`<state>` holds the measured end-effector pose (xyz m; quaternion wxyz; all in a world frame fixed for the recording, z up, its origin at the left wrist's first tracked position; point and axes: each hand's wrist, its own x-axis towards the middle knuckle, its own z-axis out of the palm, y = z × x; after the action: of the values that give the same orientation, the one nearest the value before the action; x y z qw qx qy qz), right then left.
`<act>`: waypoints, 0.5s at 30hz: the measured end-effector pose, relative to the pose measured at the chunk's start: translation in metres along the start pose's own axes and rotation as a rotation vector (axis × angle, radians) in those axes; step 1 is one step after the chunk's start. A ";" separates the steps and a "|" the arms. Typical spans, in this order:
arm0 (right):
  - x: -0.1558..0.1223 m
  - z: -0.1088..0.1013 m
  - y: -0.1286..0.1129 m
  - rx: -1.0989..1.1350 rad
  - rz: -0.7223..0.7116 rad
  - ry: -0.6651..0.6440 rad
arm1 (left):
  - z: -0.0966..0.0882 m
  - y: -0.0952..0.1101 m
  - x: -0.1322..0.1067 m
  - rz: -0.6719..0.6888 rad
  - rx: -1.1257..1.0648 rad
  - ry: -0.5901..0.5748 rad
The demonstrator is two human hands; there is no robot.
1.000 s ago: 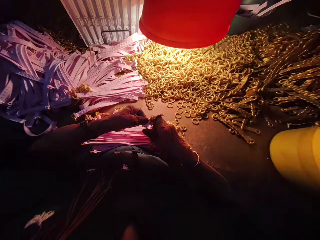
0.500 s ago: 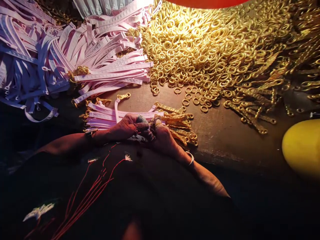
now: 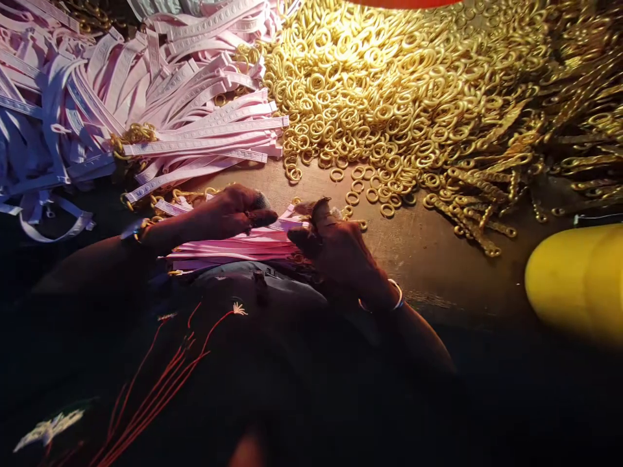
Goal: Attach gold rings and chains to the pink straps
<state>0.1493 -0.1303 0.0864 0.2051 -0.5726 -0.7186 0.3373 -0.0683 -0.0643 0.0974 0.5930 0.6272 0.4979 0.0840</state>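
My left hand (image 3: 228,215) rests on a flat stack of pink straps (image 3: 243,245) at the table's near edge, its fingers curled and pinching a strap end near the middle. My right hand (image 3: 335,243) sits just to the right, fingers closed in a pinch on a small gold piece that I cannot make out clearly. Both hands meet over the strap ends. A few gold chain pieces (image 3: 350,224) peek out beside the right hand.
A big heap of gold rings (image 3: 379,97) covers the table's far middle. Gold chain links (image 3: 535,149) pile up at the right. Loose pink straps (image 3: 146,110) lie at the far left. A yellow rounded object (image 3: 579,282) stands at the right edge, a red lamp shade (image 3: 403,2) overhead.
Both hands have lifted slightly away from my lap onto the strap stack, and the left hand now covers the straps. The view has shifted a little.
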 end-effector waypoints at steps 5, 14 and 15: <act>0.005 0.008 0.021 -0.127 0.029 0.145 | -0.038 0.012 -0.011 -0.108 0.886 0.203; 0.023 0.040 0.064 -0.341 -0.011 0.001 | -0.014 -0.091 -0.017 -0.057 1.216 0.225; 0.023 0.036 0.066 -0.308 -0.029 -0.014 | -0.013 -0.096 -0.018 -0.069 1.168 0.221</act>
<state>0.1638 -0.1099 0.0120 0.1149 -0.5843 -0.7714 0.2242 -0.1364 -0.0881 0.0308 0.0969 0.8205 0.5406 -0.1584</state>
